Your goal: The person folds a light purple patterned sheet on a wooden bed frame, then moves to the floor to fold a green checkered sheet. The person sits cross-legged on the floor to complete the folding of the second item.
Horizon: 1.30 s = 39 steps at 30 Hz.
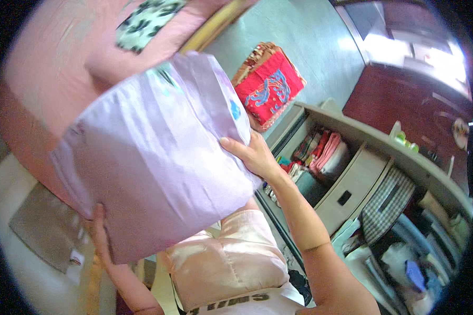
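Note:
A large folded lilac cloth [153, 165], perhaps bedding, spans the space before my body. My left hand [99, 228] grips its lower left edge, with the fingers partly hidden by the fabric. At the cloth's right edge, my right hand [252, 155] pinches the layers, thumb on top. Printed green and blue motifs show near its far and right edges. The fabric hangs in the air above my lap, where satiny cream shorts [228, 264] are visible.
A bed with a pink sheet [51, 78] lies to the left, bearing a black-and-white patterned cloth [148, 23]. Folded red patterned textiles [270, 88] rest beyond my right hand. An open cabinet [354, 185] on the right holds folded clothes [319, 153] and a checked fabric box [388, 204].

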Each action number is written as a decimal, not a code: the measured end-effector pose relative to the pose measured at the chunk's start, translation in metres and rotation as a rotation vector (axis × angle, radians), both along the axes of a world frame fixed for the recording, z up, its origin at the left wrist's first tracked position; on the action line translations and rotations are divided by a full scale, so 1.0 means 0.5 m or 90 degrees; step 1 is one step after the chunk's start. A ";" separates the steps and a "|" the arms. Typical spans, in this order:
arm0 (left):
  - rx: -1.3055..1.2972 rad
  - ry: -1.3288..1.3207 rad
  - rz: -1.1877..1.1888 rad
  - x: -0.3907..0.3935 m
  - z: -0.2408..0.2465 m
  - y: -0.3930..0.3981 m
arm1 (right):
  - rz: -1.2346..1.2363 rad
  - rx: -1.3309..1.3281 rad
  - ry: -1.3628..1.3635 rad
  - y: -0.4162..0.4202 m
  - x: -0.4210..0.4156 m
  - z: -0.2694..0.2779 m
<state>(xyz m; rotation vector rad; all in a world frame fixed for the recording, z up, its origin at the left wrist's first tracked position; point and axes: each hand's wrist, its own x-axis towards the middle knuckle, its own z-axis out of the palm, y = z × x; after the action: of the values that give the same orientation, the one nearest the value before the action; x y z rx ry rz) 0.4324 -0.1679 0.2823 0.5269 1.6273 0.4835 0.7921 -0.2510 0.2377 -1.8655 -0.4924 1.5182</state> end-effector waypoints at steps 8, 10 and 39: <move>0.119 0.233 -0.325 0.339 -0.139 -0.146 | -0.181 -0.178 0.061 -0.371 0.230 -0.096; -0.029 0.165 -0.417 0.400 -0.171 -0.169 | -0.201 -0.205 0.039 -0.445 0.277 -0.122; -0.373 -0.374 -0.289 1.047 -1.153 -0.382 | -0.075 -0.202 -1.078 -0.227 0.936 -0.987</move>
<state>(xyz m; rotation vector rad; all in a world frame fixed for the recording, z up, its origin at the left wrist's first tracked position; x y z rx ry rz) 0.9559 -0.3591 -0.2940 0.2563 0.9678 -0.1783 1.2599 -0.3647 -0.2558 -2.9871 -0.7974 -0.4565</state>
